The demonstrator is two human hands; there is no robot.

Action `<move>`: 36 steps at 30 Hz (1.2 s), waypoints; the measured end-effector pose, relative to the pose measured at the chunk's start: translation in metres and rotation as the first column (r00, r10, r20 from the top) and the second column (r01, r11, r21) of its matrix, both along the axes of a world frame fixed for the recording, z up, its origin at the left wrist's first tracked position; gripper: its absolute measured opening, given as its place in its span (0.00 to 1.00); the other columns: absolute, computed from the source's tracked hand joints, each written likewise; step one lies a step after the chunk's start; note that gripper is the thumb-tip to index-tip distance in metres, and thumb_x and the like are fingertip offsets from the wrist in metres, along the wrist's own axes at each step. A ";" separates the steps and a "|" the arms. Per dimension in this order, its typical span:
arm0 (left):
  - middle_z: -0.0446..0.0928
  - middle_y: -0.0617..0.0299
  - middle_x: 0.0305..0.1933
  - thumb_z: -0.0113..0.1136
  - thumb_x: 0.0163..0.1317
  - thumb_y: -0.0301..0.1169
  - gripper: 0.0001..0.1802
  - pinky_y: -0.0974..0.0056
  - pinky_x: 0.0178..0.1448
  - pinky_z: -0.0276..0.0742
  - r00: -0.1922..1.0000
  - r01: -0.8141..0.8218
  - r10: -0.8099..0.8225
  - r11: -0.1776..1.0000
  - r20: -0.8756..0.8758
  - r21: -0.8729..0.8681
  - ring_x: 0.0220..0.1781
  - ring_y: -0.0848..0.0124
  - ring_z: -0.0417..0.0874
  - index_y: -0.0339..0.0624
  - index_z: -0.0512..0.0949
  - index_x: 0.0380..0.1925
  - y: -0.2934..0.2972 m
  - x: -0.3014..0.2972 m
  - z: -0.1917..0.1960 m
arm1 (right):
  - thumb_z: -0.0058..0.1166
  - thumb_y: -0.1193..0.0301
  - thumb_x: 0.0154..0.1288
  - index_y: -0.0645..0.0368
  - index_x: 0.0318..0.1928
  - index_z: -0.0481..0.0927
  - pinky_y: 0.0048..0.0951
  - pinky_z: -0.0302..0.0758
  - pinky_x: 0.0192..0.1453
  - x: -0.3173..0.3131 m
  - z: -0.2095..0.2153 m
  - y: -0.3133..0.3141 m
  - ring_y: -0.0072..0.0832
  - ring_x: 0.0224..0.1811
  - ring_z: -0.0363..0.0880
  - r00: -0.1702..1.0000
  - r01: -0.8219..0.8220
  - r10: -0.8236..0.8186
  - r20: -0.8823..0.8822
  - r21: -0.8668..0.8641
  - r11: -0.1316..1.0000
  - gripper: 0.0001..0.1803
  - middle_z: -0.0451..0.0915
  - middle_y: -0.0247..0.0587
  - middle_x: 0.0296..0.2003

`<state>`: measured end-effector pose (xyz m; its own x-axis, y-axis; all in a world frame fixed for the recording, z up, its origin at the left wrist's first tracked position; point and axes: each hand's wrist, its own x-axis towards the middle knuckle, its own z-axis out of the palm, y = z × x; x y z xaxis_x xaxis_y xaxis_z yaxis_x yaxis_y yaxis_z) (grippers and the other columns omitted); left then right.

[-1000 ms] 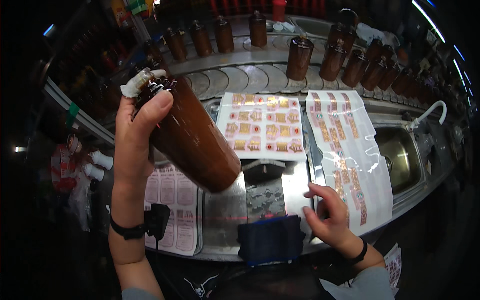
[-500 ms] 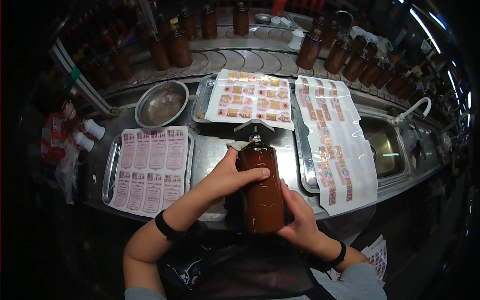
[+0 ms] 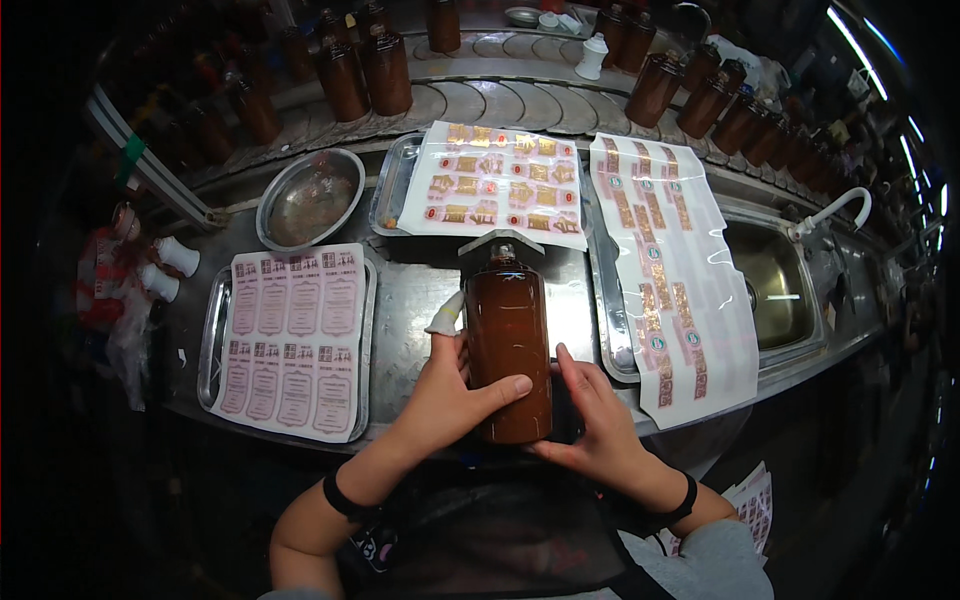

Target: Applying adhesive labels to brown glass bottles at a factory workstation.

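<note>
A glossy brown bottle [image 3: 508,340] with a short clear neck stands nearly upright in front of me, over the near part of the steel counter. My left hand [image 3: 455,390] grips its left side, the thumb lying across the lower front. A whitish wrap [image 3: 446,315] covers a fingertip of that hand. My right hand [image 3: 598,425] cups the lower right side, with the thumb at the base and some fingers partly hidden behind the bottle. Just behind the neck is a grey angled metal piece [image 3: 480,243]. The bottle's front shows no label.
Label sheets lie on trays: pink labels [image 3: 290,340] at left, gold labels [image 3: 505,185] behind, strip labels [image 3: 655,290] at right. A metal bowl [image 3: 310,200] stands back left, a sink [image 3: 770,290] far right. Brown bottles [image 3: 387,75] line the conveyor [image 3: 480,100].
The bottle has moved away from my body and stands more upright. My left hand has slid down it, and my right hand has shifted slightly along with it.
</note>
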<state>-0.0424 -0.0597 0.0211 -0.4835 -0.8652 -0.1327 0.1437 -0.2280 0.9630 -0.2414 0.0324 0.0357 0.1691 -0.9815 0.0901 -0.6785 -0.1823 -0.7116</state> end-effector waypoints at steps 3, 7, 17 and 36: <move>0.60 0.44 0.72 0.74 0.58 0.30 0.57 0.54 0.77 0.61 0.999 0.042 -0.042 0.998 -0.011 0.047 0.74 0.58 0.65 0.38 0.39 0.74 0.000 0.000 0.005 | 0.77 0.64 0.46 0.61 0.75 0.60 0.35 0.78 0.50 -0.009 0.006 -0.003 0.42 0.50 0.79 0.997 -0.069 0.069 0.019 -0.019 0.997 0.56 0.73 0.51 0.56; 0.60 0.43 0.72 0.73 0.59 0.31 0.57 0.53 0.77 0.61 0.998 0.061 -0.061 0.997 0.004 0.054 0.74 0.56 0.65 0.39 0.38 0.74 -0.001 0.007 0.000 | 0.74 0.59 0.54 0.53 0.71 0.70 0.24 0.71 0.32 -0.037 0.030 -0.022 0.24 0.32 0.75 0.967 -0.127 0.069 0.245 0.230 0.965 0.44 0.82 0.41 0.48; 0.60 0.39 0.72 0.74 0.59 0.37 0.62 0.51 0.75 0.65 0.974 0.219 -0.224 0.970 0.043 0.104 0.74 0.54 0.66 0.38 0.32 0.75 -0.011 0.016 -0.005 | 0.65 0.64 0.58 0.62 0.46 0.84 0.38 0.79 0.46 -0.139 -0.024 -0.267 0.40 0.40 0.86 0.881 0.415 -0.452 -0.137 -0.234 0.879 0.19 0.86 0.47 0.36; 0.64 0.36 0.68 0.75 0.57 0.47 0.59 0.54 0.72 0.68 0.959 0.197 -0.201 0.980 0.200 0.039 0.70 0.54 0.71 0.23 0.45 0.69 -0.009 0.021 -0.021 | 0.64 0.63 0.58 0.60 0.32 0.84 0.40 0.78 0.37 -0.124 -0.029 -0.334 0.40 0.31 0.85 0.884 0.400 -0.462 -0.070 -0.399 0.825 0.12 0.85 0.47 0.27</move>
